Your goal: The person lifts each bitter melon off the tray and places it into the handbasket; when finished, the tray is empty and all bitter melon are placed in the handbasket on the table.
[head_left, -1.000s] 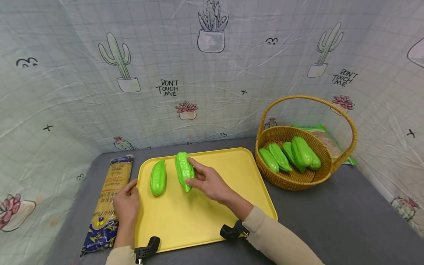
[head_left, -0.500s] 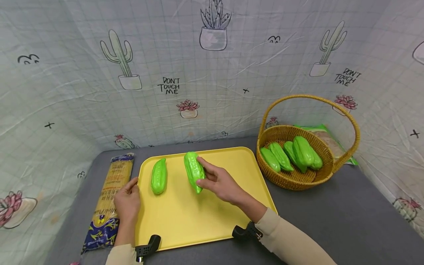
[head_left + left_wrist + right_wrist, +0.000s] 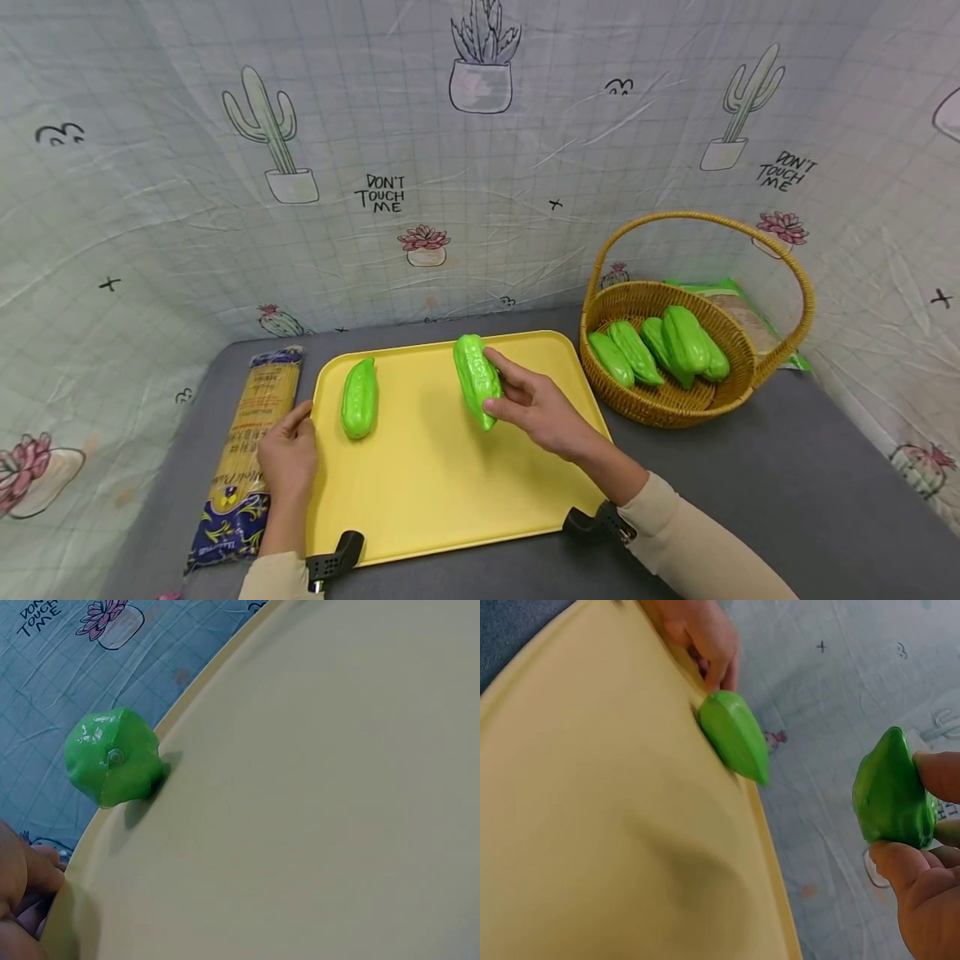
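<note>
My right hand (image 3: 536, 411) pinches a glossy green bitter melon (image 3: 477, 382) between thumb and fingers, lifted above the yellow tray (image 3: 420, 500). In the right wrist view this bitter melon (image 3: 892, 795) has its pointed end up, and its shadow falls on the tray. Another green bitter melon (image 3: 359, 400) lies near the tray's left side; the left wrist view shows this bitter melon (image 3: 112, 757) end-on. At the tray's left rim, my left hand (image 3: 288, 454) grips the edge with curled fingers, some of them hidden beneath.
A wicker basket (image 3: 663, 410) with a tall handle stands right of the tray, holding several similar green vegetables (image 3: 686, 337). Behind it lies a green-edged packet (image 3: 738, 317). Left of the tray is a packet of dry noodles (image 3: 258, 417). A printed cloth (image 3: 480, 167) hangs behind the grey table (image 3: 720, 483).
My right hand has carried the bitter melon rightward over the tray, away from the one lying there. The left hand stays at the tray's rim.
</note>
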A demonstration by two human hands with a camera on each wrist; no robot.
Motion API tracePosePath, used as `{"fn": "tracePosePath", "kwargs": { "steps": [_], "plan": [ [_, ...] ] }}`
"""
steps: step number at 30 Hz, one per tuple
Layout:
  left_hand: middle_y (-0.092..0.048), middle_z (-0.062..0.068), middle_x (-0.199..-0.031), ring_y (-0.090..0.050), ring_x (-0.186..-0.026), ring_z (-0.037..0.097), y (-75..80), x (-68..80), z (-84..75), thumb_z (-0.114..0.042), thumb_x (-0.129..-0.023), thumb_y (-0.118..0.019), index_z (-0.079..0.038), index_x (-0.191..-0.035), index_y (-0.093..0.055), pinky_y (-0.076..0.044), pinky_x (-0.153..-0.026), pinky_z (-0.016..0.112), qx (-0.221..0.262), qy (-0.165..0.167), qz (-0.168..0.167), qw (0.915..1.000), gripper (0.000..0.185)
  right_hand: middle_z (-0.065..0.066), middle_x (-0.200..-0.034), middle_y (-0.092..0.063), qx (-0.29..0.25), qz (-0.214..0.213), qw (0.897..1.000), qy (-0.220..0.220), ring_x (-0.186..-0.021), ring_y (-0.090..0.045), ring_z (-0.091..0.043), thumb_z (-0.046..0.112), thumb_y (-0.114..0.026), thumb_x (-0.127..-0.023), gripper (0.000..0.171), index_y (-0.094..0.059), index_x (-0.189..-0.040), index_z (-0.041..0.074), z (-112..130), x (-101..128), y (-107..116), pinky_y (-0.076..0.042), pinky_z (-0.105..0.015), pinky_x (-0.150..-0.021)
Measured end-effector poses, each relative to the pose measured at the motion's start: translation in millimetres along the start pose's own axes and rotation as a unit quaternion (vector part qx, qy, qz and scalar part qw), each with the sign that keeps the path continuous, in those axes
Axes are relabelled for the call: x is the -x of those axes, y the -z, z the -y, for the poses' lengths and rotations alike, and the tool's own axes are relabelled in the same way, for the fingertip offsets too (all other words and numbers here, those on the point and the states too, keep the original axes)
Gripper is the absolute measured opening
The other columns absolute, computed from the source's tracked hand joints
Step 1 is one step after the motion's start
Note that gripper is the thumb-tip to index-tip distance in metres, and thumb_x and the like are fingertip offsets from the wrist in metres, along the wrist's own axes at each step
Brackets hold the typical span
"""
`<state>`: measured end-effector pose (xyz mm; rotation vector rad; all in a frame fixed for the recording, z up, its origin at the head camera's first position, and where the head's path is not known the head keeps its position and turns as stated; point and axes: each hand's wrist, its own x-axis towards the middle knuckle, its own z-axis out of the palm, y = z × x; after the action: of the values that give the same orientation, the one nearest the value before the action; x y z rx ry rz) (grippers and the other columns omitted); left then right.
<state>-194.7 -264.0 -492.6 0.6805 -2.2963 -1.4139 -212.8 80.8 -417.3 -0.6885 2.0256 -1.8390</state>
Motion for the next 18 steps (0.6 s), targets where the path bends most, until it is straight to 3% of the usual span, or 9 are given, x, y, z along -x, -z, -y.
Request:
{"fn": "tracePosePath", "kwargs": {
  "steps": [18],
  "plan": [
    [-0.061, 0.024, -0.141, -0.063, -0.124, 0.041, -0.3, -0.5, 0.3, -0.013, -0.106, -0.048, -0.005, -0.138, -0.064, -0.032, -0.063, -0.006, -0.004, 0.002, -0.003, 1.0, 0.037, -0.014, -0.173, -0.007, 0.036, -0.068, 0.997, -0.005, -0.153, -0.028, -0.038, 0.014, -0.06, -0.103, 0.079, -0.011, -0.165, 0.014, 10.1, 40.7, 63.4, -0.049, -0.016, -0.101]
  ]
}}
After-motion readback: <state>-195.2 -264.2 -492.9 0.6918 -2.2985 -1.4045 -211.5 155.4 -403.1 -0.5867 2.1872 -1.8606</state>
